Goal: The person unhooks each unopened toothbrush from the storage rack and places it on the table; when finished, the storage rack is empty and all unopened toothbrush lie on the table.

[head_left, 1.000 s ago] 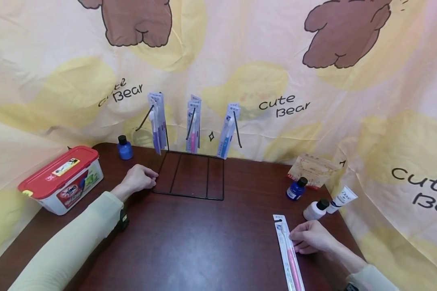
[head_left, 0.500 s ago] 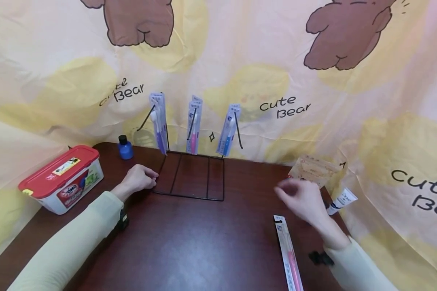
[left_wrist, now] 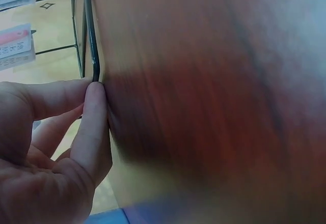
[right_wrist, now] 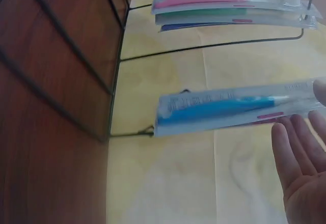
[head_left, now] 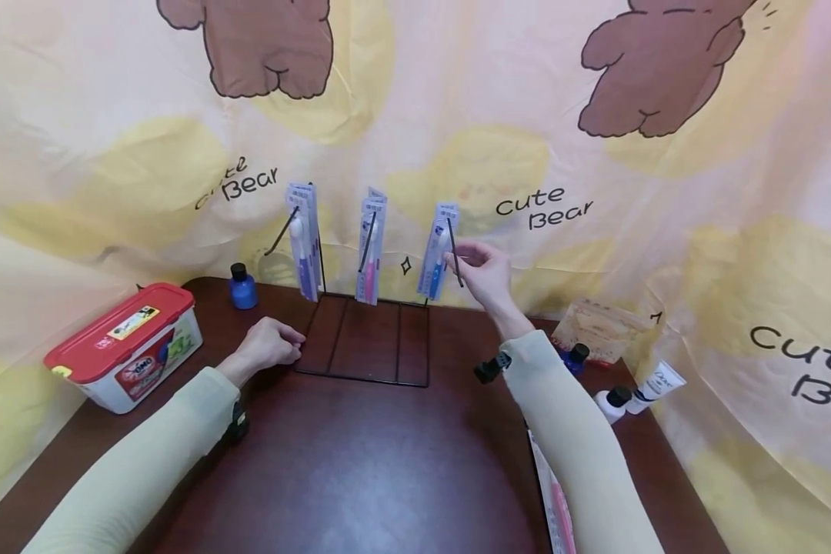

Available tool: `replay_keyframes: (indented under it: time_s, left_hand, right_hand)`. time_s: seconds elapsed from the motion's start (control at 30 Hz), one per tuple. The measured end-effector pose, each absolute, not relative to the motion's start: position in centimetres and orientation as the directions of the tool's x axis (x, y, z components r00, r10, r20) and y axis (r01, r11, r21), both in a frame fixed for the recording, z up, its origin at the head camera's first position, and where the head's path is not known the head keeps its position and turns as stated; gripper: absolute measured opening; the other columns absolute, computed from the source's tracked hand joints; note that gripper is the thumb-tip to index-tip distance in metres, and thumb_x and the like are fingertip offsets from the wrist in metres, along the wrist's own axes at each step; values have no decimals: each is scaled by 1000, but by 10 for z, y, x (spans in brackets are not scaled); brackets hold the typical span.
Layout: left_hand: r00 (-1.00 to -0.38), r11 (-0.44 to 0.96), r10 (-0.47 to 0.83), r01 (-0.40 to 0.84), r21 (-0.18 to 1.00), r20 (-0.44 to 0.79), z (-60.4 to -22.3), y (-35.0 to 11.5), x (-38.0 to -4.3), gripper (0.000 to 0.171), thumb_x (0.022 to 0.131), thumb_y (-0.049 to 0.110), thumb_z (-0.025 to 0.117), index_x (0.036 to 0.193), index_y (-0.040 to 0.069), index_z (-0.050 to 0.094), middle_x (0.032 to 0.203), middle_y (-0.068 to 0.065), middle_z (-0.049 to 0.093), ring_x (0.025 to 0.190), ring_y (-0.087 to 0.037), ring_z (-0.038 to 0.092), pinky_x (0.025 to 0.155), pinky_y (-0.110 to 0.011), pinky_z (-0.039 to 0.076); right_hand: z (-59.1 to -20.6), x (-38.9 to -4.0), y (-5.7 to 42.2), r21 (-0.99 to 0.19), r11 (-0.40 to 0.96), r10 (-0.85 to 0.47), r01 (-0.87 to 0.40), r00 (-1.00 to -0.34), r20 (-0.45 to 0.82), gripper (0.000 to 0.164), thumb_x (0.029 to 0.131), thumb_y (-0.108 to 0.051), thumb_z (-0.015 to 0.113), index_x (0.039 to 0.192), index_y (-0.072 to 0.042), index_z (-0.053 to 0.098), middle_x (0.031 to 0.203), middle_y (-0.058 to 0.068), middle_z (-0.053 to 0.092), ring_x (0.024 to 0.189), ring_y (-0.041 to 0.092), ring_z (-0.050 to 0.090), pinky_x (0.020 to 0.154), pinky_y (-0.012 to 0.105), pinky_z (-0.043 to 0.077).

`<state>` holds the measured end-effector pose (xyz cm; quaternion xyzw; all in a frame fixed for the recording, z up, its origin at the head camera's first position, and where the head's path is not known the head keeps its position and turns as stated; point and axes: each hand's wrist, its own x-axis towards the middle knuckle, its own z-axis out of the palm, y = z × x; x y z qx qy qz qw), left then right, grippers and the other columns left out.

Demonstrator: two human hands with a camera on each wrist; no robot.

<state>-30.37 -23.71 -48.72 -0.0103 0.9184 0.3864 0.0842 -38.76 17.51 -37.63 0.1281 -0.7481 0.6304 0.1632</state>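
A black wire display rack (head_left: pixel 360 382) stands at the back of the table, toothbrush packs hanging from its prongs. My left hand (head_left: pixel 270 342) pinches the left side of its base between thumb and fingertip, seen closely in the left wrist view. My right hand (head_left: pixel 485 277) is at the right prong, at the blue toothbrush pack (right_wrist: pixel 219 109). Its thumb lies over the pack's edge, the other fingertips at the lower edge. A pink toothbrush pack (head_left: pixel 369 261) hangs on the middle prong, a purple toothbrush pack (head_left: pixel 305 254) on the left one. Another pink toothbrush pack (head_left: pixel 552 500) lies on the table, partly behind my right sleeve.
A red-lidded tub (head_left: pixel 128 338) and a blue bottle (head_left: pixel 243 288) stand at left. At right are a dark blue bottle (head_left: pixel 576 358), a white bottle (head_left: pixel 612 404), a white tube (head_left: pixel 656 387) and a beige pouch (head_left: pixel 599 331). A printed curtain (head_left: pixel 457 92) hangs behind.
My right hand has left the pink toothbrush pack on the table and moved up and left to the blue pack on the right prong. My left hand has stayed on the rack.
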Motion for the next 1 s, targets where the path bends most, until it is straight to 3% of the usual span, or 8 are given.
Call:
replay_keyframes:
  time_s: [0.1, 0.23, 0.3, 0.5, 0.63, 0.9, 1.0]
  left_hand:
    - [-985, 699, 49, -83, 710, -163, -488, -234, -304, 33, 89, 11, 85, 122, 6, 87, 120, -14, 84, 111, -27, 69, 88, -32, 59]
    - [-985, 704, 57, -74, 707, -160, -487, -233, -303, 34, 89, 11, 85, 123, 6, 86, 121, -14, 84, 111, -28, 69, 89, -34, 61]
    - [-986, 704, 56, -73, 707, -158, -487, -234, -303, 34, 89, 10, 84, 123, 5, 86, 121, -14, 84, 111, -27, 70, 89, -34, 61]
    - [-986, 704, 55, -74, 706, -158, -486, -236, -302, 33, 89, 10, 85, 121, 6, 87, 123, -16, 84, 110, -27, 69, 90, -35, 61]
    - [-987, 714, 45, -76, 696, -154, -485, -236, -302, 32, 89, 11, 85, 120, 7, 87, 122, -15, 84, 110, -27, 69, 91, -35, 60]
    - [-987, 713, 46, -74, 697, -152, -483, -236, -301, 32, 89, 12, 84, 121, 7, 87, 124, -16, 84, 114, -29, 70, 97, -40, 62]
    - [-986, 707, 49, -79, 703, -160, -483, -237, -300, 32, 91, 12, 84, 122, 6, 86, 124, -17, 83, 112, -27, 71, 97, -40, 63]
  right_hand:
    - [-375, -390, 169, -902, 142, 48, -408, -907, 418, 26, 94, -5, 89, 115, 10, 82, 92, -1, 86, 79, 2, 80, 76, 22, 67]
    - [-373, -392, 164, -904, 111, 58, -412, -906, 420, 26, 95, -3, 86, 114, 13, 81, 98, 15, 87, 78, 4, 80, 80, 29, 70]
    - [-372, -393, 164, -904, 112, 54, -412, -906, 420, 26, 97, -4, 85, 115, 14, 80, 98, 15, 87, 78, 6, 81, 81, 29, 70]
    - [-365, -387, 170, -884, 132, 46, -448, -889, 456, 25, 99, -1, 82, 115, 18, 78, 79, -17, 78, 71, 2, 77, 72, 19, 66]
    - [-360, -370, 190, -883, 124, 9, -453, -889, 457, 26, 101, 1, 79, 117, 21, 75, 80, -18, 78, 70, 1, 76, 73, 20, 67]
    - [-380, -301, 248, -925, 315, -104, -212, -977, 188, 32, 103, -7, 80, 126, 15, 75, 100, 4, 87, 76, 8, 82, 79, 35, 71]
    - [-400, -277, 264, -929, 351, -157, -116, -986, 64, 30, 104, -6, 78, 126, 15, 75, 101, 5, 88, 76, 10, 82, 79, 39, 71]
